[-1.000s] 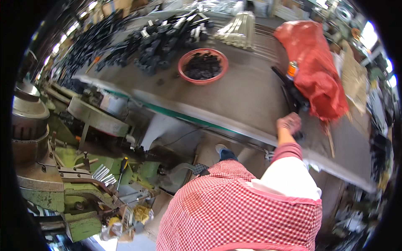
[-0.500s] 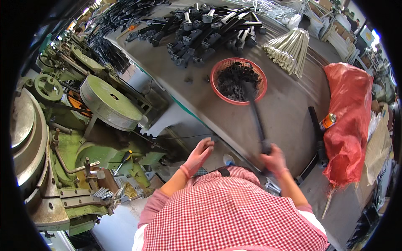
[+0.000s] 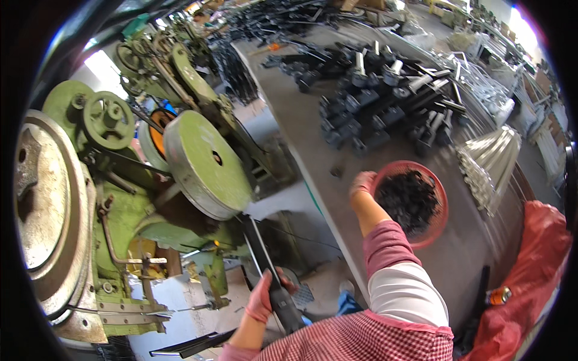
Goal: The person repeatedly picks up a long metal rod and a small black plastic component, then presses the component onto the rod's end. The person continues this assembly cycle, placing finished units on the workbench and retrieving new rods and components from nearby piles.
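A long black bar with a bright metal strip [image 3: 257, 246] is in my left hand [image 3: 263, 298], whose fingers wrap round its thick dark lower end. The bar slants up toward the green machine. My right hand [image 3: 362, 183] is stretched out over the table at the left rim of a red plastic basket [image 3: 441, 207]. Its fingers are bunched close to the tabletop, and whatever they pinch is hidden. Small black parts [image 3: 409, 201] fill the basket. One small dark piece [image 3: 336, 171] lies on the table left of my right hand.
A green machine with a large round wheel [image 3: 211, 159] stands on the left. Black parts with metal tubes [image 3: 385, 102] are heaped on the table [image 3: 328, 204]. Pale rods [image 3: 490, 162], a red sack [image 3: 530, 265] and an orange can [image 3: 498, 295] lie along the right.
The black bar has passed from my right hand to my left. My right hand has reached forward to the basket's left rim. The view has swung left.
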`<state>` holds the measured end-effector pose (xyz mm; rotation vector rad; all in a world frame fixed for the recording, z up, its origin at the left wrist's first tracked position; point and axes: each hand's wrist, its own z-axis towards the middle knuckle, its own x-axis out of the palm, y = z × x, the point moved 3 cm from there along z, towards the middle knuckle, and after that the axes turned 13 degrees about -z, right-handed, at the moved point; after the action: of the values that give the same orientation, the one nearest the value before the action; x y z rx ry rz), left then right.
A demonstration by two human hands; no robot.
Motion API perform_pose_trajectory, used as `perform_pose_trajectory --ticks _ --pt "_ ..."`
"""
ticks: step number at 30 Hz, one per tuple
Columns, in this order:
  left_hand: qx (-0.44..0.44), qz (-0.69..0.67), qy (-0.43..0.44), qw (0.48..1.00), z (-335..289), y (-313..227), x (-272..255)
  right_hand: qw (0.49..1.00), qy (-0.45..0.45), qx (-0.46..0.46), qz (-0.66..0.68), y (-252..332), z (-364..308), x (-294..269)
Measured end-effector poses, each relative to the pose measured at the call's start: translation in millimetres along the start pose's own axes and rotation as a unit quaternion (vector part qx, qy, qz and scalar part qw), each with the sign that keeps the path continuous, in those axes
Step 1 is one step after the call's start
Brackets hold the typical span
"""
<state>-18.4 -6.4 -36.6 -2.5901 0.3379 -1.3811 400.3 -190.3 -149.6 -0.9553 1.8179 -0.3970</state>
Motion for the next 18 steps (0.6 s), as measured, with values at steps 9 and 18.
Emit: perform_pose_trajectory --ticks 9,18 --pt "0.017 0.071 0.045 0.996 -17 -16 20 0.987 -0.041 -0.095 0.121 36 -62 -10" --pt "0.052 0.048 0.110 0.991 -34 -46 65 0.471 0.048 -0.355 0.806 17 -308 -52"
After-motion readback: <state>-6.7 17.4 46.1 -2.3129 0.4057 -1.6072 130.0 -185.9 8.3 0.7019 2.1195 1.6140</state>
